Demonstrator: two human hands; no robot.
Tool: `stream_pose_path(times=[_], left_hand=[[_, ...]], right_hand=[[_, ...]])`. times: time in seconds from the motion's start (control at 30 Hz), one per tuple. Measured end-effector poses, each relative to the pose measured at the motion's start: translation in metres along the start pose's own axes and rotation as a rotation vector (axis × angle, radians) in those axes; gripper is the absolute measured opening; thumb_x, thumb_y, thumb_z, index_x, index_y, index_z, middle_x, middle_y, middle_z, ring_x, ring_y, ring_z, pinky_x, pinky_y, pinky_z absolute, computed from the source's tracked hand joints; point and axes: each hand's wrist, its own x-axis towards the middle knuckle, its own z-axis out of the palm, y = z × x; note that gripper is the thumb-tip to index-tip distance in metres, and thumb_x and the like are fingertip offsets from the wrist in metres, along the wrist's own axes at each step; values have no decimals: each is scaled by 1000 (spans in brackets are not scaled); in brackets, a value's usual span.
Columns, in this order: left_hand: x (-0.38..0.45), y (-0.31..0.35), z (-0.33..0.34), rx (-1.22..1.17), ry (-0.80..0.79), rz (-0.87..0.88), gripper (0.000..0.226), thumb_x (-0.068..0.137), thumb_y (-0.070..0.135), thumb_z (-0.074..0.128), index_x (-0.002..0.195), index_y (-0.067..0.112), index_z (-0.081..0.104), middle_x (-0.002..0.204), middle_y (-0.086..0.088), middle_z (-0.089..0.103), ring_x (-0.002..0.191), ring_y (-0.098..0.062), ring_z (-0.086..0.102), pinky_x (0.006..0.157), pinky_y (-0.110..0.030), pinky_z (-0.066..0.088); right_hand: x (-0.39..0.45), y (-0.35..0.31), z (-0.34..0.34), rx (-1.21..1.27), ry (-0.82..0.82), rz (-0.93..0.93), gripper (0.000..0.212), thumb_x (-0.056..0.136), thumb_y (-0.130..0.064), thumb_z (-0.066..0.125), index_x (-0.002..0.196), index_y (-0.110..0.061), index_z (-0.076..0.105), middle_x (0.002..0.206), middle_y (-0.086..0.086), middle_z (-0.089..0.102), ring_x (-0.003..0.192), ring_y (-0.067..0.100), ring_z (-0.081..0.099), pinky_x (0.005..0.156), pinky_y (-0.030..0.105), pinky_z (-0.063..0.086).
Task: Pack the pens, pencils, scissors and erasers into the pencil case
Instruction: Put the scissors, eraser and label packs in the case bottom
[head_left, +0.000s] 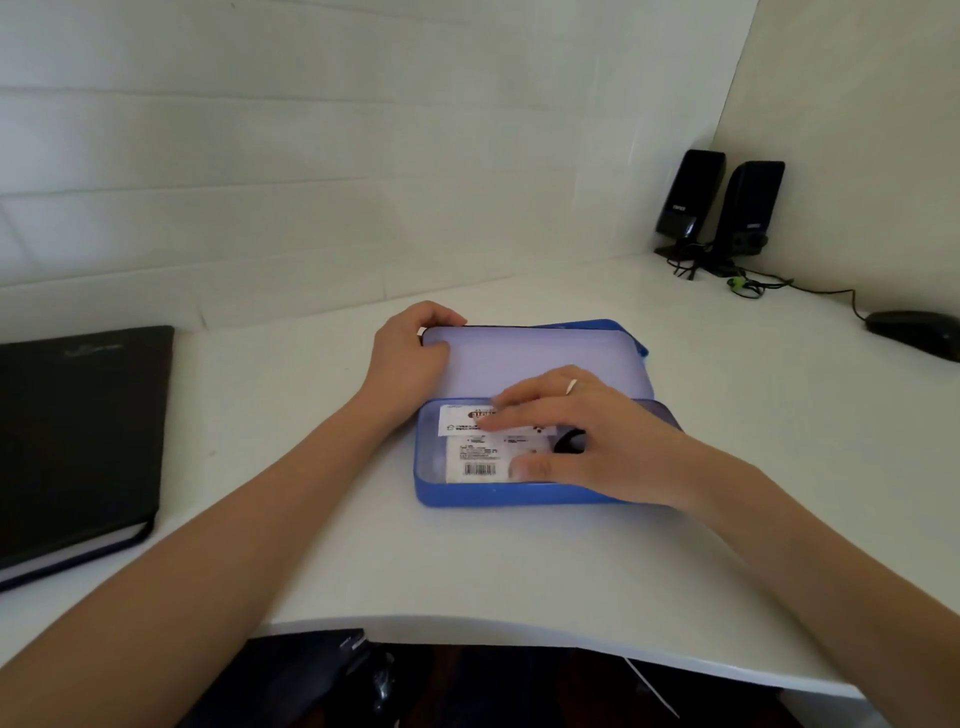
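A white bench (519, 571) fills a corner between two pale, plain walls (311, 130). Two black speakers (722, 208) stand far right against the corner, their cables trailing toward a black mouse (914, 332). A black notebook (78, 441) lies at the left edge. Light is soft and even.

Desk: a white smooth desktop (519, 571) with a curved near edge is seen.
Notebook: a black hardcover notebook (78, 436) is laid flat at nine o'clock.
Speakers: two black upright desktop speakers (719, 208) are stood side by side at one o'clock, in the corner.
Mouse: a black computer mouse (914, 332) is placed at two o'clock, its cable run toward the speakers.
Wall: a white panelled wall (311, 156) is seen at twelve o'clock.
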Motion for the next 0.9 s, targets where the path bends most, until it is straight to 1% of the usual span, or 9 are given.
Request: stream_pose_path(times=[0.13,0.27,0.37,0.53,0.63,0.7,0.77,0.83,0.9], left_hand=[[-2,2,0,-6,-7,8,39,72,-7,42,87,21,65,88,8,64,71,-1,54,54,-3,38],[-2,2,0,-16,-2,-12,39,73,-6,42,86,22,65,87,10,64,70,-4,54,53,-5,38],[-1,1,0,-19,-1,-9,39,73,-6,42,86,22,65,86,12,63,71,-6,54,54,-6,37],[-2,2,-1,-24,-7,6,39,73,-6,42,85,23,64,84,16,62,70,-3,53,53,-3,37],[-3,2,-1,-26,-7,-8,39,74,-6,41,86,22,65,84,16,62,70,-3,54,51,-3,36],[-3,3,-1,-26,-8,-14,39,73,-5,41,87,21,66,85,16,63,70,-4,54,50,-3,36],[-3,2,-2,-27,-10,-8,39,73,-5,41,88,21,66,84,17,63,70,-4,55,50,-3,36],[-2,1,-2,-24,-14,-13,38,74,-5,42,88,21,65,85,17,62,69,-4,54,50,-3,36],[-1,0,-2,-32,-19,-21,38,74,-5,43,88,22,65,86,17,62,68,-5,54,50,-3,38]], right_hand=[[0,-3,-6,132,-1,-1,33,88,-37,59,118,-28,66,122,-27,50,108,-22,39,92,1,34],[-3,7,-20,137,320,10,46,84,-56,42,81,-29,79,87,-13,66,90,2,52,80,14,39],[-2,13,-18,-2,186,-8,52,82,-65,36,86,-34,78,76,-4,59,77,9,45,74,23,36],[1,7,-8,-5,-26,12,54,83,-66,32,107,-37,72,80,-4,53,86,21,45,84,41,40],[-1,7,-8,-29,-94,-9,67,74,-82,17,111,-50,63,86,-4,52,88,18,42,90,36,38],[-3,9,-9,-28,-113,-16,58,78,-78,21,113,-53,60,86,-5,49,89,16,40,91,34,36],[-2,10,-16,93,7,-12,49,83,-71,29,109,-49,65,85,2,49,90,19,44,87,32,39],[-3,15,-26,189,203,-11,49,85,-69,31,104,-44,68,82,11,50,84,13,48,80,20,39],[-5,22,-33,153,279,31,51,90,-61,30,104,-33,71,78,6,49,80,4,46,76,12,36]])
